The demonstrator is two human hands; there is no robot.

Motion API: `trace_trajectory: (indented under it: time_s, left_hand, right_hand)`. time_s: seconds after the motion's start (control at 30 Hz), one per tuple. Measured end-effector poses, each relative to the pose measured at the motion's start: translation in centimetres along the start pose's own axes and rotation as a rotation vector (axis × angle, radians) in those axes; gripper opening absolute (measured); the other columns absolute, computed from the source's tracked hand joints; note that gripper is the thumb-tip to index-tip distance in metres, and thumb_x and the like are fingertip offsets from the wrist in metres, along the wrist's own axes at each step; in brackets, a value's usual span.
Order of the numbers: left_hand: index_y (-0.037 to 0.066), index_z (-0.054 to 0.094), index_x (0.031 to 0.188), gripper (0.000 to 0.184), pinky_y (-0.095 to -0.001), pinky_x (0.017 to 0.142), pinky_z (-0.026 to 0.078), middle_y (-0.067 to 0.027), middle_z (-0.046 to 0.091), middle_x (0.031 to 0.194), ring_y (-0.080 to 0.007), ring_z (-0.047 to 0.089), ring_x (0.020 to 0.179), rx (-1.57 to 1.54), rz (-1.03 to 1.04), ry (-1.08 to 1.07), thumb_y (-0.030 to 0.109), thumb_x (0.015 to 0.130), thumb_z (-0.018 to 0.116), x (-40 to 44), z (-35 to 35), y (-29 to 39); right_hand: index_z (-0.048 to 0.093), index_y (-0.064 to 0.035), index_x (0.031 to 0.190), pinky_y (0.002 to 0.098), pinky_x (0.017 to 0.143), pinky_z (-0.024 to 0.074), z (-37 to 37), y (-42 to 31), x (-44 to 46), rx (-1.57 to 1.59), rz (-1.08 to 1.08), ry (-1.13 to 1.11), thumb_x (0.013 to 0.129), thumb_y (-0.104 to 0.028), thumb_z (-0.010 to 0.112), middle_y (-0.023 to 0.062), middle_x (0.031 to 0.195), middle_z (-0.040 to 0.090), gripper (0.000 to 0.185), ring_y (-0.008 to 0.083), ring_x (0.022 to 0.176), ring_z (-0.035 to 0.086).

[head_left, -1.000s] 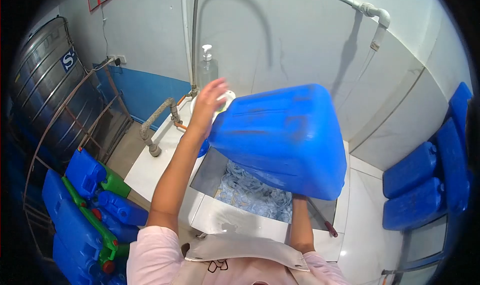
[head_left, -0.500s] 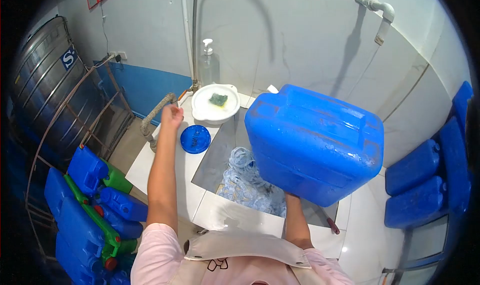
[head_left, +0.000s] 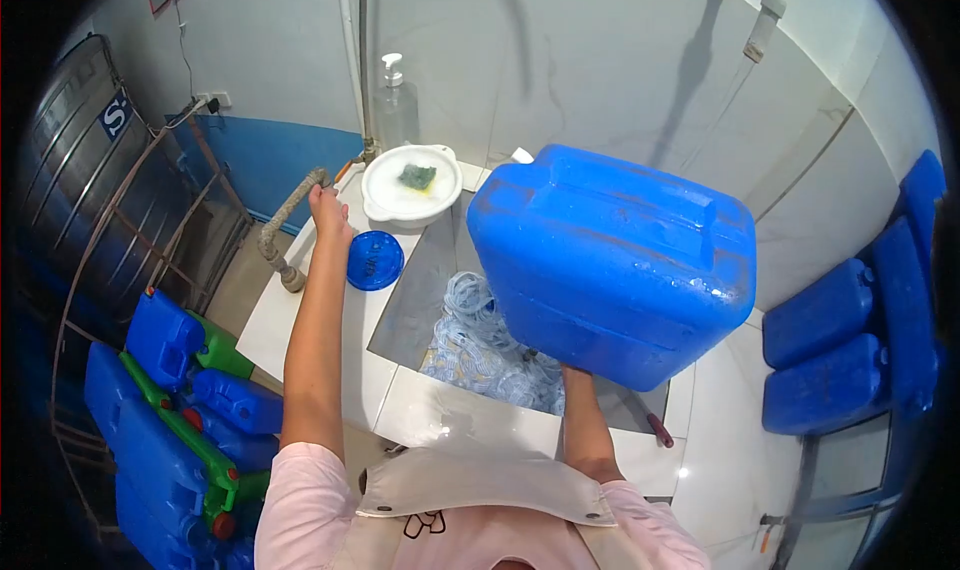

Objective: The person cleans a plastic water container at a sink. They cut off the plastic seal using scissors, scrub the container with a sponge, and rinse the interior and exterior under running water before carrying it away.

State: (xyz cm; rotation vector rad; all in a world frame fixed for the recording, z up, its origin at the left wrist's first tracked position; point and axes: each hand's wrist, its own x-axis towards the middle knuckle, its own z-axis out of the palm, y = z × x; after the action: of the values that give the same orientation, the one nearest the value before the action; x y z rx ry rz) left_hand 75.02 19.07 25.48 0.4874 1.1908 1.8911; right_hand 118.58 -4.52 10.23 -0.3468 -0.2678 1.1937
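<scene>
Blue jug [head_left: 615, 265] being supported by R hand [head_left: 575, 375].
Pipe [head_left: 284, 215] apparently being touched by L hand [head_left: 329, 213]; both grips: can't tell.

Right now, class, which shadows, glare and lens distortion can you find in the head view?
Head view: wide-angle bending, with black rounded corners; a soft arched shadow and the white pipe's darker shadow on the wall; glare on the white counter; small bright glints on the blue container; dimmer light around the metal tank.
</scene>
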Motion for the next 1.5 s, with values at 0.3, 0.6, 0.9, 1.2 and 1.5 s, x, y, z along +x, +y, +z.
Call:
trace_trajectory:
  time_s: [0.3,0.6,0.9,1.2,1.5]
  left_hand:
    - [0.001,0.036,0.133,0.065,-0.0375,0.095,0.035,-0.0168,0.039,0.126,-0.0285,0.039,0.116,0.556,0.181,0.076,0.016,0.073,0.057,-2.7,1.4,0.9]
    - [0.0,0.032,0.134,0.064,-0.0374,0.106,0.021,-0.0193,0.008,0.144,-0.0324,0.016,0.134,0.605,0.213,-0.033,0.018,0.077,0.056,-2.5,1.4,0.2]
    - [-0.001,0.034,0.131,0.061,-0.0384,0.106,0.023,-0.0209,0.017,0.141,-0.0341,0.024,0.13,0.696,0.336,-0.002,0.016,0.077,0.056,-0.3,0.4,-1.5]
    - [-0.002,0.034,0.13,0.059,-0.0398,0.106,0.024,-0.0225,0.031,0.132,-0.0366,0.031,0.125,0.925,0.599,-0.075,0.008,0.076,0.053,-2.6,-0.8,-1.8]
    - [0.003,0.019,0.141,0.065,-0.041,0.108,0.019,-0.0306,0.022,0.141,-0.0395,0.021,0.133,1.112,0.501,-0.428,0.019,0.086,0.048,-8.4,-4.6,-3.8]
  right_hand:
    - [0.045,-0.0049,0.125,0.0444,0.1,0.0342,0.2,-0.1,0.0,0.015,0.005,-0.006,0.094,-0.04,0.035,0.0141,0.126,0.047,0.049,0.0302,0.115,0.044]
    - [0.049,-0.0077,0.12,0.0442,0.096,0.0392,1.6,-0.2,-0.6,-0.04,-0.061,0.112,0.093,-0.042,0.035,0.0125,0.116,0.054,0.045,0.0306,0.108,0.049]
    - [0.049,-0.0073,0.119,0.0421,0.096,0.0386,0.7,-0.3,-0.5,0.083,-0.03,0.111,0.094,-0.038,0.036,0.0114,0.118,0.052,0.042,0.0276,0.11,0.047]
    - [0.047,-0.007,0.12,0.0387,0.095,0.0394,0.4,0.0,-0.5,-0.049,-0.055,0.048,0.096,-0.035,0.033,0.0115,0.12,0.05,0.039,0.0268,0.109,0.047]
    - [0.046,-0.0071,0.121,0.0369,0.093,0.0415,0.5,0.5,-0.2,-0.184,-0.059,0.011,0.096,-0.032,0.035,0.0111,0.119,0.05,0.037,0.0246,0.108,0.047]
